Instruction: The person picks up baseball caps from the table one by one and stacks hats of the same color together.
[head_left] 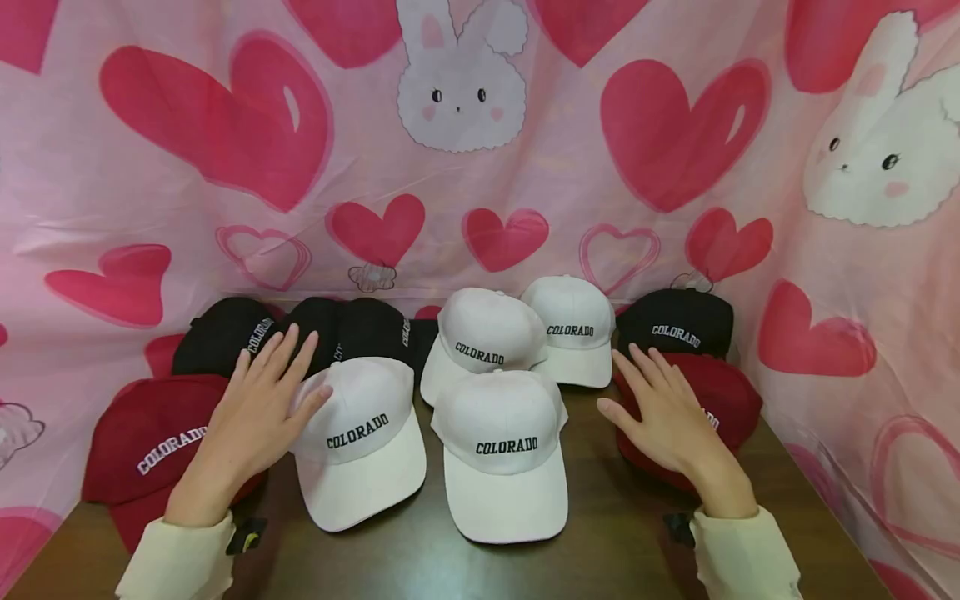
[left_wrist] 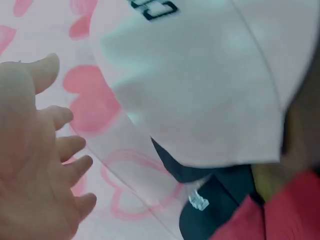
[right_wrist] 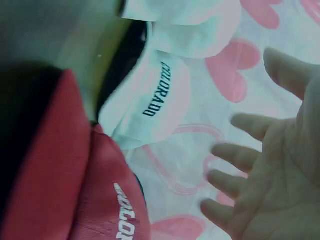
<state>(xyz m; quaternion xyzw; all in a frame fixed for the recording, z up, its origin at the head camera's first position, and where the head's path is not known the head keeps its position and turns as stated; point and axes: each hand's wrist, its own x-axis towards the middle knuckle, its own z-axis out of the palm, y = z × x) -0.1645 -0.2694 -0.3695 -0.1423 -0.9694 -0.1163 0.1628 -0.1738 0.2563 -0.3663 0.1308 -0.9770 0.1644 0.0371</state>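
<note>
In the head view my left hand is spread, palm down, between a red cap and a white cap; its thumb overlaps the white cap's crown. My right hand, fingers spread, hovers in front of another red cap and hides much of its lettering. Neither hand holds anything. The left wrist view shows the left hand apart from the white cap. In the right wrist view, the right hand stands clear of the red cap and a white cap.
More white caps lettered COLORADO stand mid-table, two of them behind. Black caps line the back left, and one black cap sits at back right. A pink heart-and-rabbit cloth hangs behind the brown table.
</note>
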